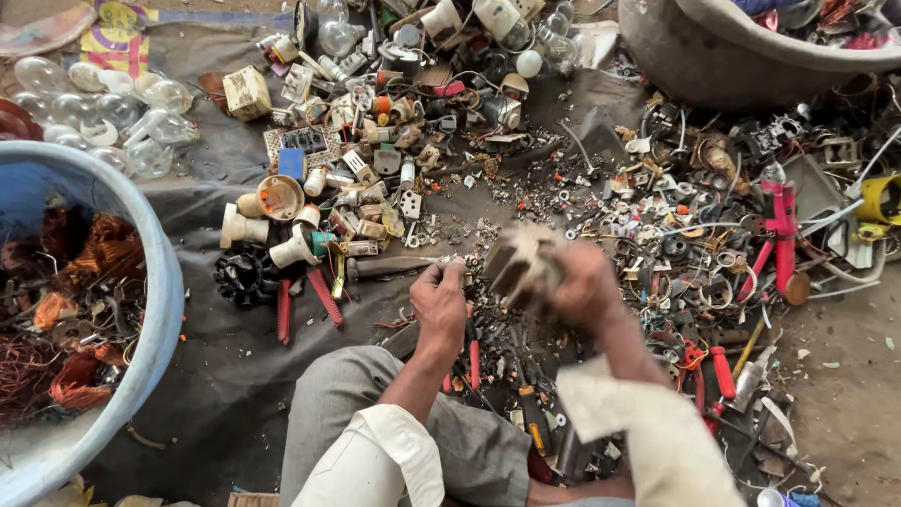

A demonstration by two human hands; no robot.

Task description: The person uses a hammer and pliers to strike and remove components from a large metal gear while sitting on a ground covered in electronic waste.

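Looking down, you had only a small bare patch of grey cloth to move in, squeezed between the blue tub and the heaps of scrap parts. Your left hand pinched something too small to tell, low on the cloth. Your right hand was closed tight around a blurry grey metal piece, up above the pile.

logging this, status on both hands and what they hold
Left hand closed on a dark tool handle. Right hand grips a blurred finned metal block. Loose scrap parts crowd around.
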